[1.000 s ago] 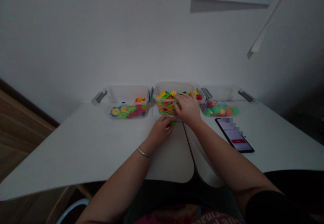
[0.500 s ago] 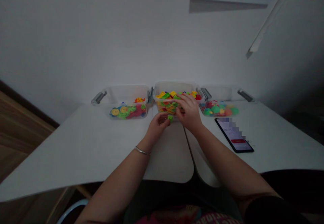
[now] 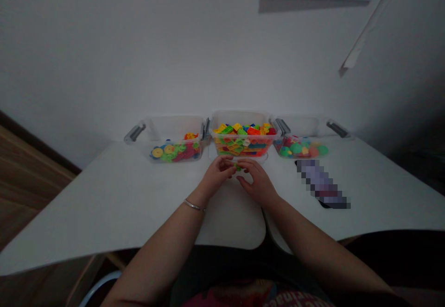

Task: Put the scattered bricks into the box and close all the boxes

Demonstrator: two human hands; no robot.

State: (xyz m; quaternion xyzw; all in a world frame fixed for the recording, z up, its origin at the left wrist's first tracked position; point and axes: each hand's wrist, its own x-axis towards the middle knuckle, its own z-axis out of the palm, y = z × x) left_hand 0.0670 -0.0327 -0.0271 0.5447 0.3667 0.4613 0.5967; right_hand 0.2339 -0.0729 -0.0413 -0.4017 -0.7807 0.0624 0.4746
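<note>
My left hand (image 3: 219, 173) pinches a small green toy building block (image 3: 238, 167) over the table, just in front of the middle box. Close against it on the other side is my right hand (image 3: 257, 181). Its fingertips reach the block, while its thumb stands apart below, so the hand looks open. Behind both hands stands a clear plastic box (image 3: 222, 146) heaped with yellow, green, orange, red and blue building blocks (image 3: 253, 131). Much of the green block is hidden by the fingers.
To the left, a clear box (image 3: 175, 126) holds toy pieces, some round and yellow. Another clear box (image 3: 302, 126) with green and orange rounded pieces stands right. A phone (image 3: 321, 184) lies on the white table (image 3: 146, 205). A seam splits the tabletop near me.
My right hand has come down and back from the middle box to beside my left hand. The left hand still holds the green block, now slightly further right.
</note>
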